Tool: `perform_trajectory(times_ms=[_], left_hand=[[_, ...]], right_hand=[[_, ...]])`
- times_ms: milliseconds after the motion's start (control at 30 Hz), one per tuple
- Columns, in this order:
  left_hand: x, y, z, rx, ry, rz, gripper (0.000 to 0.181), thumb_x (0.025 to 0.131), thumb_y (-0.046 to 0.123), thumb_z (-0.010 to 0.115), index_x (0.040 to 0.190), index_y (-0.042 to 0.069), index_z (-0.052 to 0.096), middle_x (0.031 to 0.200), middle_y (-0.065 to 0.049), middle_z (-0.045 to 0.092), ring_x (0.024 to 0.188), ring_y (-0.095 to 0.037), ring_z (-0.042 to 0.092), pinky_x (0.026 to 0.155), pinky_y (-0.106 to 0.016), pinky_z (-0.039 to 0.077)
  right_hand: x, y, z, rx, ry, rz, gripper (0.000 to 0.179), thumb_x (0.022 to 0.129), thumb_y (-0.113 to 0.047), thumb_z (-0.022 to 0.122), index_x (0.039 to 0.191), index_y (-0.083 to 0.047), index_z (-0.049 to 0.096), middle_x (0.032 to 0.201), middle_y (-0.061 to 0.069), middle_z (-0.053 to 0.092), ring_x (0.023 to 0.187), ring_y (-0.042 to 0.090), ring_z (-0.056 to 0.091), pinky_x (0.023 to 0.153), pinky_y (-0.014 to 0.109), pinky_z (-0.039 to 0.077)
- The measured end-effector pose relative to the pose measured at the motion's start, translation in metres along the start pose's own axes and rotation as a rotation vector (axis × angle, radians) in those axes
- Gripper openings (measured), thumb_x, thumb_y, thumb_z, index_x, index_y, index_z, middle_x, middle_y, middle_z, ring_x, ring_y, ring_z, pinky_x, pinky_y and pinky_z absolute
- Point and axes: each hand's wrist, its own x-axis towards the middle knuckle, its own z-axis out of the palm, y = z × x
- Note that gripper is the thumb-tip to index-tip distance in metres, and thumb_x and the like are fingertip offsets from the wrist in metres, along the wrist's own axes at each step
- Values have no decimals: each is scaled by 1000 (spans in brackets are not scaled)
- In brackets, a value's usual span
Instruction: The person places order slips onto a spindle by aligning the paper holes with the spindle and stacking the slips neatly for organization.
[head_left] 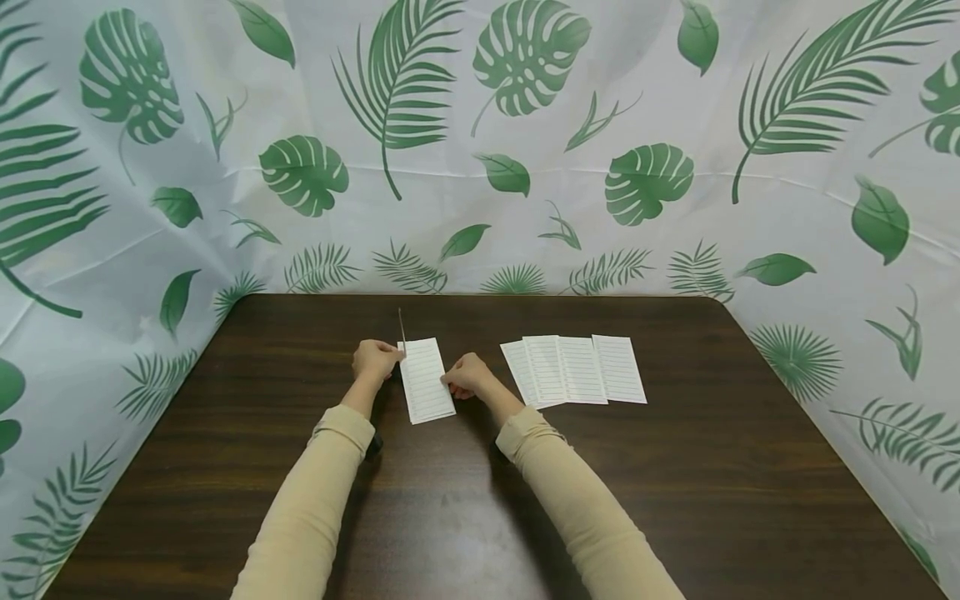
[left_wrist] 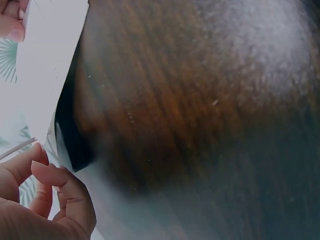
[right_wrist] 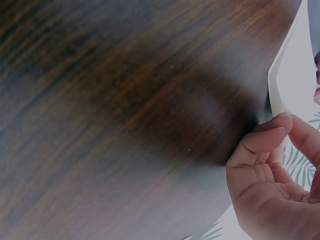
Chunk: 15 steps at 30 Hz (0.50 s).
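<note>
A small stack of white sheets (head_left: 426,382) printed with rows of lines is held between the two hands on the left half of the table. My left hand (head_left: 375,359) is at its upper left edge, thumb and fingertip pinching the lower end of a thin pale stick (head_left: 401,327) beside the paper. That stick also shows in the left wrist view, reaching the fingertips at the paper's corner. My right hand (head_left: 468,375) pinches the right edge of the stack, its other fingers curled under. In the right wrist view the paper's edge (right_wrist: 274,95) meets the thumb and forefinger.
Several similar printed sheets (head_left: 573,371) lie in an overlapping row to the right of the right hand. The dark wooden table (head_left: 712,500) has rounded far corners. Behind it hangs a white curtain (head_left: 555,183) printed with green leaves.
</note>
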Motion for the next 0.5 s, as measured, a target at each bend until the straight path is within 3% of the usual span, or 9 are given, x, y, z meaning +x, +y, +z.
perform_trajectory(times_ms=[67,133,167,200,300,500], left_hand=[[0,-2,2,22,5,8,21,86,21,67,96,3,71,107,-17,68,47,-6,47,45,-17,43],[0,-3,3,46,5,15,21,87,21,66,95,3,71,105,-17,68,47,-6,47,44,-18,42],[0,-3,4,56,6,17,21,87,21,66,94,3,71,104,-17,69,46,-6,47,44,-18,41],[0,-4,5,67,9,20,20,87,21,66,94,3,71,103,-17,69,46,-6,47,43,-18,41],[0,-5,7,84,15,15,19,87,21,66,94,4,71,101,-15,70,45,-5,46,43,-19,40],[-2,-6,9,97,44,47,19,88,19,64,94,3,71,99,-16,71,43,-4,47,43,-19,43]], right_hand=[[9,8,2,-22,8,-23,24,82,-20,70,67,-1,67,54,8,61,45,18,59,42,27,50],[9,8,3,-60,19,-1,22,83,-22,70,72,-3,70,59,8,64,49,18,61,47,29,54],[23,19,7,-69,15,9,23,82,-24,71,72,-4,71,60,8,65,50,19,62,48,30,54],[26,21,8,-77,18,-12,23,82,-22,70,70,-3,70,57,8,64,48,19,61,44,29,52],[26,21,9,-116,27,5,21,82,-25,71,75,-5,73,62,7,67,52,18,63,50,30,56],[29,23,12,-161,35,15,21,82,-24,71,72,-6,73,60,7,67,51,19,63,50,31,55]])
